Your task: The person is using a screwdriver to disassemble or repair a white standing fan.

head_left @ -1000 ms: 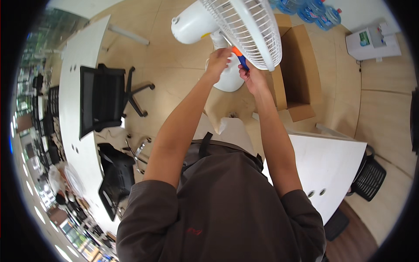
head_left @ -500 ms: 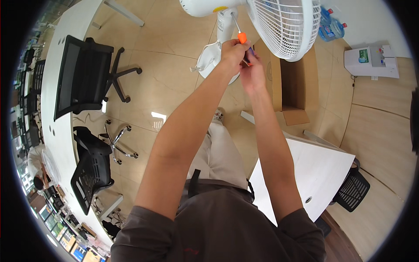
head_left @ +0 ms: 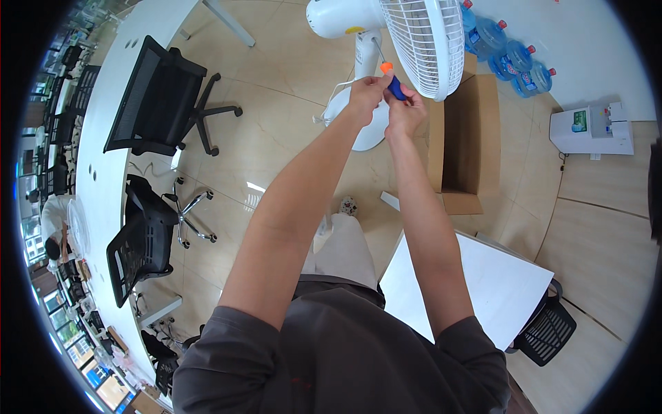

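Tiled floor [head_left: 289, 62] beneath blue screwdriver handle [head_left: 396, 88], now more visible.

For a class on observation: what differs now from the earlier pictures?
The whole view has shifted. More of the blue screwdriver handle shows than half a second ago, the right hand at its lower end. Nothing was visibly let go. Unchanged: left hand by the orange collar, fan standing, cardboard box open.
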Action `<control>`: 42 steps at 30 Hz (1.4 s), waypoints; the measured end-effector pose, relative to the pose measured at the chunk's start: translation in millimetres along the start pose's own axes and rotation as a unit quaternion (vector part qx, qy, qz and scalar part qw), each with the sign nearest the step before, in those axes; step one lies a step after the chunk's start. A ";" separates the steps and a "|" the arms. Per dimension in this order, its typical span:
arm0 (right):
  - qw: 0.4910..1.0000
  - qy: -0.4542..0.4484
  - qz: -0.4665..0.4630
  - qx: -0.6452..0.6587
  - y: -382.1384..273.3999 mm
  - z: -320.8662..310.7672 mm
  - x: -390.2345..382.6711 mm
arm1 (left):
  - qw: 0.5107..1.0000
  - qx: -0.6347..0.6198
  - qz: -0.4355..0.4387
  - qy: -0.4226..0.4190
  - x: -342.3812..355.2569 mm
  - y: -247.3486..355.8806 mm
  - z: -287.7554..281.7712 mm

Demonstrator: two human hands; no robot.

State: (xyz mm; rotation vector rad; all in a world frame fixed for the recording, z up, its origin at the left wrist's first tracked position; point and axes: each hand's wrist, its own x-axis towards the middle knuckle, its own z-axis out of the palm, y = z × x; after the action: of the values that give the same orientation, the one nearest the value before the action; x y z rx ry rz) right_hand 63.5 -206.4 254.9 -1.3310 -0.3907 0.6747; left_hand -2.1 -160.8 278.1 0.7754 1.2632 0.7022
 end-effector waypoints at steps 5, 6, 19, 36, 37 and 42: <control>0.996 -0.044 0.025 0.073 0.3 -0.5 -6.9 | 0.998 -0.045 -0.002 -0.039 8.7 1.1 3.7; 0.991 -0.028 0.049 0.122 -0.9 -1.9 -8.6 | 0.998 -0.039 0.000 -0.042 9.9 0.8 3.6; 0.967 -0.005 -0.157 -0.201 13.2 2.7 -18.2 | 0.990 -0.112 -0.045 -0.078 0.4 14.1 9.0; 0.985 -0.003 -0.037 -0.169 5.8 -2.9 -5.6 | 0.995 -0.069 -0.035 -0.061 6.5 15.9 17.9; 0.992 -0.001 -0.057 -0.113 3.3 -1.3 -6.1 | 0.994 -0.093 -0.039 -0.037 8.0 17.6 20.1; 0.992 -0.061 0.110 0.025 -21.9 -9.2 -6.3 | 0.983 -0.157 -0.092 -0.015 14.5 20.0 22.8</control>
State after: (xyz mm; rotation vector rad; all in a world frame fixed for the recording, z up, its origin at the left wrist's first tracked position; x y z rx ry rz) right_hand 69.5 -219.5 274.8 -1.2988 -0.3258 0.9478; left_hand 22.0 -140.3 289.4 0.4045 1.1447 0.7146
